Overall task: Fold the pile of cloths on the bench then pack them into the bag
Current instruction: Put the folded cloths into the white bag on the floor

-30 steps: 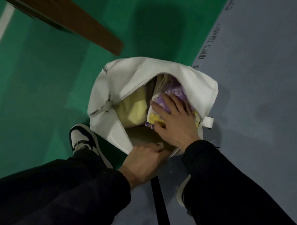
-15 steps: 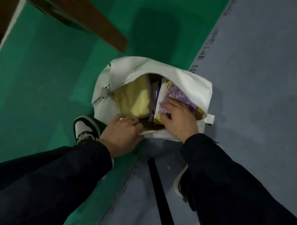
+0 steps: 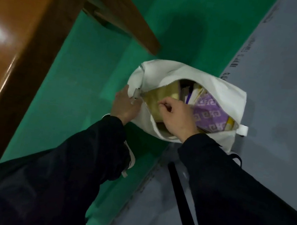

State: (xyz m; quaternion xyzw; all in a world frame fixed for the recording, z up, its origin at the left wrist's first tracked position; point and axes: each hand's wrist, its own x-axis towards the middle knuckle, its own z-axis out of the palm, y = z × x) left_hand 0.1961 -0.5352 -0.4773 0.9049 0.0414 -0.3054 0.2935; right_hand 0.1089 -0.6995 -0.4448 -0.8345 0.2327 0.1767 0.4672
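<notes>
My left hand (image 3: pixel 125 105) grips the white bag's (image 3: pixel 205 82) zip end; my right hand (image 3: pixel 177 116) pinches something small over its open mouth, folded cloths (image 3: pixel 208 113) packed inside, bag beside the bench (image 3: pixel 18 56)

I count one bag (image 3: pixel 196 77), unzipped, and at least three folded cloths inside: one yellow (image 3: pixel 157 100), one purple patterned (image 3: pixel 209 111), and pale ones between them I can't separate. Two hands (image 3: pixel 125 105) (image 3: pixel 177 116), one bench (image 3: pixel 9 54), one black strap (image 3: pixel 181 197).
</notes>
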